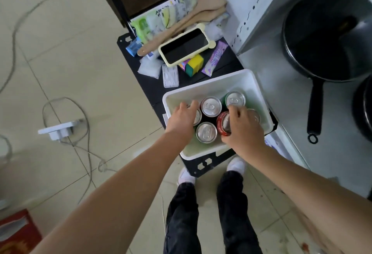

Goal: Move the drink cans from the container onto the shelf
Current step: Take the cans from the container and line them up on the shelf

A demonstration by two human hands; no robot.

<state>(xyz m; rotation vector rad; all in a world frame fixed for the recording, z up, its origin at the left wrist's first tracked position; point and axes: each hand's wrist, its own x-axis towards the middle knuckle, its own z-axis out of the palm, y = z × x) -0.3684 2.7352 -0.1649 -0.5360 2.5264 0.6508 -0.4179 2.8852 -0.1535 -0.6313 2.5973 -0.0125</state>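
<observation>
Six drink cans [211, 106] in one white container [209, 85]; two hands [184, 120]; two black pans [322, 38].

I can read almost nothing here. The purple packet [214, 58] above the white container carries white print, and the green-and-white pouches [150, 24] at upper centre show dark lettering, but both are too blurred to make out.

Beige tiled floor [70, 62], trailing cables [84, 125], white cabinet [251, 2] right.
</observation>
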